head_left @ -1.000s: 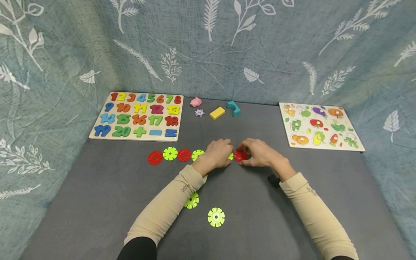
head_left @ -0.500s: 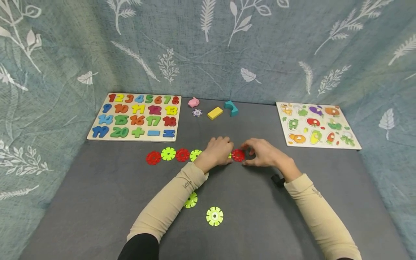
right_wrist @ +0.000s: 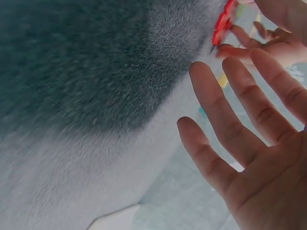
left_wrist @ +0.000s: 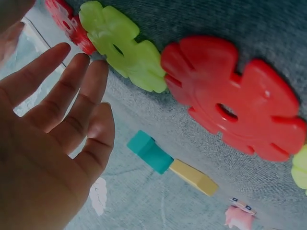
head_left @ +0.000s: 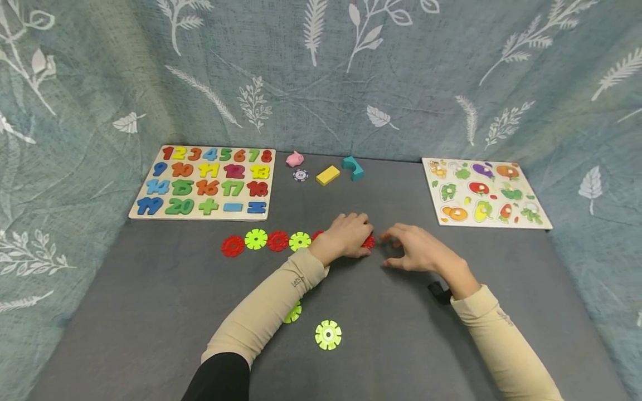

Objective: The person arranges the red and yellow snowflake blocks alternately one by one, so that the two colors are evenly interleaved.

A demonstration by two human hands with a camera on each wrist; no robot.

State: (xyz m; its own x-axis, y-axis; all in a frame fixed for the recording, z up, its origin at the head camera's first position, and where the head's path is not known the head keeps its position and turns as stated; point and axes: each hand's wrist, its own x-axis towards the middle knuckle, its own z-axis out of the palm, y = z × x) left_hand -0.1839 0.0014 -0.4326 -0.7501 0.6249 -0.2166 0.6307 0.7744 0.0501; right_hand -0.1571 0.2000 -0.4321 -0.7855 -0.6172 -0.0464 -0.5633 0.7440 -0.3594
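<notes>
A row of alternating red and yellow-green notched plastic discs lies across the table, from a red disc [head_left: 233,245] at the left to a red disc [head_left: 370,241] at the right end. My left hand [head_left: 346,236] is over the right part of the row and hides some discs. In the left wrist view its loosely extended fingers [left_wrist: 91,100] are close to the end red disc [left_wrist: 72,26] and a green disc [left_wrist: 122,43]. My right hand [head_left: 421,250] is to the right of the row, fingers spread and holding nothing, palm showing in the right wrist view.
Nearer me lie a green disc [head_left: 321,335] and another green disc [head_left: 293,313] partly behind my left forearm. A number board [head_left: 200,184], pink pig [head_left: 295,159], poker chip [head_left: 300,175], yellow block [head_left: 328,175], teal arch block [head_left: 353,167] and vegetable puzzle board [head_left: 484,192] stand at the back.
My right hand has let go of the end red disc and drawn back to the right. My left hand has shifted right, over to that red disc.
</notes>
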